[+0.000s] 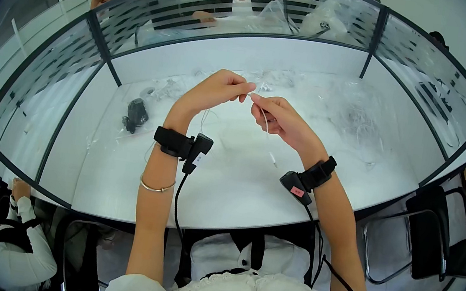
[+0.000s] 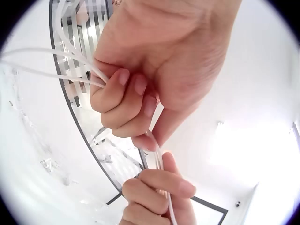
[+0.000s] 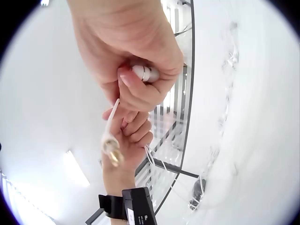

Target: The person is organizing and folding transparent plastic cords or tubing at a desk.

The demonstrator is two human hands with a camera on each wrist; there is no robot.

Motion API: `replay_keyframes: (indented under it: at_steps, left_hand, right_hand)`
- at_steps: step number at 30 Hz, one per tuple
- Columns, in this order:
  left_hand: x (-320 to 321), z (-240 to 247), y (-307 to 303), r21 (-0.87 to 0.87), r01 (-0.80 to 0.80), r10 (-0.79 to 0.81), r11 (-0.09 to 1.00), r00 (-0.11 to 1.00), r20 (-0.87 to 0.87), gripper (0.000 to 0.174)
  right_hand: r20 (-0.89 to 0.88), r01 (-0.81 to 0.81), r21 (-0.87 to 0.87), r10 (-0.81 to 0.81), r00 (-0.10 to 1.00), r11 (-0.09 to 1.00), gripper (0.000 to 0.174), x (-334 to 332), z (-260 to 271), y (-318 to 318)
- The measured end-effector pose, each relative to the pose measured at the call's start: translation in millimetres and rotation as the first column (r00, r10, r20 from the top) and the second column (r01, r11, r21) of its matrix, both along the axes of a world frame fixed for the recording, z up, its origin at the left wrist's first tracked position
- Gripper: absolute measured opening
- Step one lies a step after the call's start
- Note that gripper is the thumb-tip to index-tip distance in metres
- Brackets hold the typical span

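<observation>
Both hands meet above the white table [image 1: 209, 184], close together. My left hand [image 1: 217, 91] pinches a thin white cable [image 2: 160, 159] between thumb and index finger. Loose loops of white cable [image 2: 42, 50] run out from its curled fingers. My right hand [image 1: 290, 125] pinches the same cable beside the left fingertips. From the right hand hangs a short cable end with a gold-tipped plug [image 3: 112, 152]. Tucked in the right hand's curled fingers is a small white cylindrical piece [image 3: 146, 73], its far part hidden.
A dark bundled object [image 1: 137, 113] lies on the table's left side. Clear plastic bags [image 1: 362, 113] with pale coils spread at the right. A dark-framed partition [image 1: 248, 37] rings the far edge. People are beyond it and at the lower left.
</observation>
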State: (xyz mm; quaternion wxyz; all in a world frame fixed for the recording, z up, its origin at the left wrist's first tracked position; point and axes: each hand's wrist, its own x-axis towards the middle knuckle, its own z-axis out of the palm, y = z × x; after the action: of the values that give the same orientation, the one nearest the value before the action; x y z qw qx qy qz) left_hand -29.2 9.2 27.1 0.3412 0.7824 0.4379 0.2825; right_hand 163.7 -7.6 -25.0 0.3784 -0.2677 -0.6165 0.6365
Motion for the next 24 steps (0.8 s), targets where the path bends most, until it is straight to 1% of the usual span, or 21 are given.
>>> replay_keyframes:
  at_steps: [3, 6, 13, 16, 19, 22, 24]
  left_hand:
    - [-1.9, 6.3, -2.4, -0.02, 0.006, -0.006, 1.0, 1.0, 0.002, 0.042]
    - [-4.1, 8.0, -5.0, -0.026, 0.004, -0.004, 1.0, 1.0, -0.009, 0.041]
    - [-15.1, 12.4, -1.5, -0.037, 0.004, -0.006, 0.999, 0.997, -0.075, 0.041]
    - [-15.6, 7.4, -5.1, -0.014, 0.085, -0.085, 0.996, 0.996, -0.014, 0.035]
    - [-17.5, 8.7, -10.0, -0.059, 0.147, -0.148, 0.987, 0.989, -0.005, 0.027]
    - [-18.6, 11.3, -6.2, -0.055, 0.174, -0.173, 0.983, 0.985, 0.019, 0.022]
    - [-16.4, 13.3, -9.3, -0.128, 0.192, -0.181, 0.973, 0.979, 0.098, 0.022]
  right_hand:
    - [0.008, -0.019, -0.009, 0.019, 1.0, 1.0, 0.043, 1.2, 2.0, -1.6]
    - [0.04, -0.024, 0.029, 0.023, 0.999, 0.999, 0.045, 0.4, 3.7, -3.9]
    - [0.076, -0.063, -0.017, 0.064, 0.995, 0.998, 0.045, 0.8, 3.2, -3.3]
    - [0.048, -0.033, 0.039, 0.031, 0.998, 0.999, 0.044, 2.5, 1.6, -2.5]
    - [0.049, 0.011, 0.006, -0.011, 0.999, 1.0, 0.042, 0.5, 4.0, -3.7]
    - [0.015, 0.009, -0.005, -0.009, 1.0, 1.0, 0.041, -0.5, 2.2, -2.2]
    - [0.008, 0.02, 0.013, -0.02, 1.0, 1.0, 0.042, -0.5, 0.1, -0.1]
